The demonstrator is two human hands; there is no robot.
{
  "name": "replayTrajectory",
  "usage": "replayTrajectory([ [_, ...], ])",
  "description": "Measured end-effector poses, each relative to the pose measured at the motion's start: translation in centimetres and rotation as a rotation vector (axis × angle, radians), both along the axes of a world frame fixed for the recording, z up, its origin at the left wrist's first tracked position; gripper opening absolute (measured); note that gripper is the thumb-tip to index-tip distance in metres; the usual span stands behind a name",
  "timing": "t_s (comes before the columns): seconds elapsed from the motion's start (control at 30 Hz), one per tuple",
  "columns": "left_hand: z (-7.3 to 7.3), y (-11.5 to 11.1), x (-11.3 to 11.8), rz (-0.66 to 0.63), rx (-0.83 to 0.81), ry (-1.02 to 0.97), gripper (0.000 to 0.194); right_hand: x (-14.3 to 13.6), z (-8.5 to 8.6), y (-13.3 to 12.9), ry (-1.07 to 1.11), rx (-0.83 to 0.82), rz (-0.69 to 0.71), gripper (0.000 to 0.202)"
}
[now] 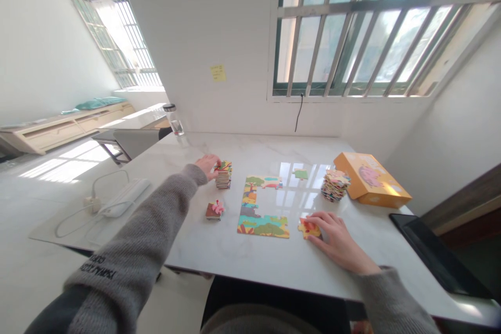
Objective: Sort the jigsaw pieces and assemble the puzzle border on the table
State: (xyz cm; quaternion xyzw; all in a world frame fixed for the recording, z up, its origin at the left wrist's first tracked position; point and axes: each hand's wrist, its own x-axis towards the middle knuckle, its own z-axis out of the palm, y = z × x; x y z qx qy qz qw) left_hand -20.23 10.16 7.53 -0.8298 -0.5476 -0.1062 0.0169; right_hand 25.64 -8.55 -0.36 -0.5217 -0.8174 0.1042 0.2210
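Observation:
My left hand [209,165] is at the tall stack of puzzle pieces [223,177] at the left, its fingers closed on the stack's upper part. On the right, my right hand [330,233] has its fingers on an orange and yellow puzzle piece [307,229] lying on the table. Between the hands lies a partly joined puzzle [266,225], with rows at top, left side and bottom. A short stack with a pink piece on top [214,211] stands left of it. One green piece [300,174] lies alone beyond the puzzle.
Another tall stack of pieces [335,186] stands at the right beside an orange box [371,178]. A black tablet-like object [438,253] lies at the right edge. A power strip [125,198] with cables and a bottle [174,120] are at the left.

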Motion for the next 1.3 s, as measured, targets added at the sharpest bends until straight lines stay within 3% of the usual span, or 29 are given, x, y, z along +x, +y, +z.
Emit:
replayTrajectory([
  [0.2, -0.3, 0.3, -0.6, -0.056, 0.017, -0.074, 0.024, -0.1, 0.2, -0.1, 0.0, -0.008, -0.005, 0.028],
  [0.33, -0.3, -0.2, -0.4, -0.029, 0.104, -0.153, 0.031, -0.1, 0.3, -0.1, 0.003, -0.006, -0.001, 0.028],
  [0.43, -0.2, -1.3, 1.0, -0.032, 0.187, -0.194, 0.032, -0.1, 0.2, -0.1, 0.004, -0.009, 0.002, 0.029],
  [0.57, -0.4, -3.8, 4.9, -0.181, 0.247, -0.259, 0.035, -0.2, 0.3, -0.1, 0.001, -0.017, 0.002, 0.028],
  [0.7, -2.0, -7.2, 10.0, -0.345, 0.278, -0.401, 0.037, -0.3, 0.5, -0.2, -0.005, -0.011, -0.003, 0.027],
  [0.87, -6.0, -9.8, 14.9, -0.363, 0.212, -0.552, 0.041, -0.5, 0.7, -0.5, -0.003, -0.006, -0.014, 0.028],
  [1.03, -8.3, -10.4, 16.5, -0.391, 0.19, -0.552, 0.043, -0.6, 0.6, -0.4, 0.038, 0.004, -0.02, 0.028],
  [1.17, -8.6, -10.8, 17.0, -0.419, 0.204, -0.544, 0.045, -1.2, 1.2, -0.2, 0.165, 0.07, -0.026, 0.03],
  [1.3, -8.7, -11.2, 17.4, -0.461, 0.246, -0.546, 0.045, -2.6, 2.8, 0.6, 0.257, 0.028, 0.061, 0.033],
])
